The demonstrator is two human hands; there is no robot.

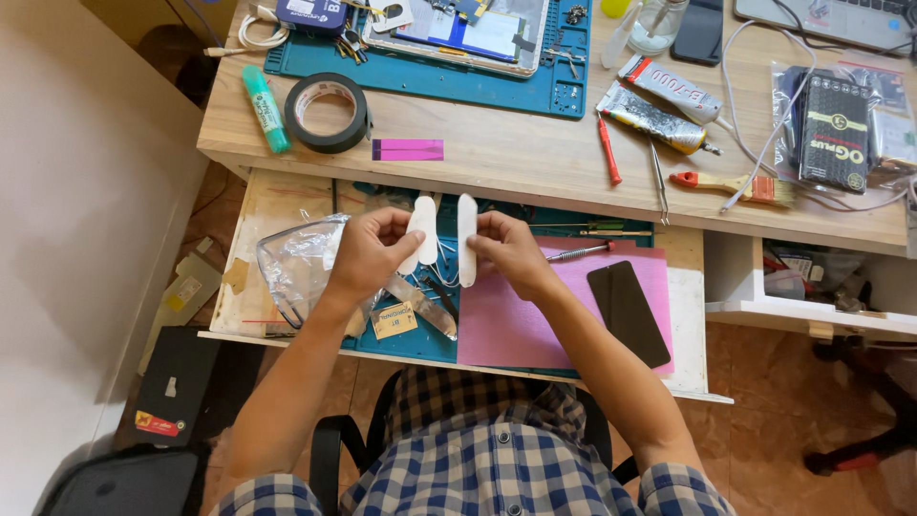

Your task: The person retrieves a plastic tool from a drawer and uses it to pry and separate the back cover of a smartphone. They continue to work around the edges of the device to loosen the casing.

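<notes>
Left hand (368, 256) pinches one white strip (423, 229); right hand (509, 250) pinches second white strip (467, 237). Both strips upright, long axes parallel, just apart, held above open drawer (277, 205), between hands. Fingers closed on lower ends. Pink mat (521, 325) below right hand.

The laptop (841, 19) is cut off by the top edge, and drawer tools (435, 291) lie partly hidden under both hands.
</notes>
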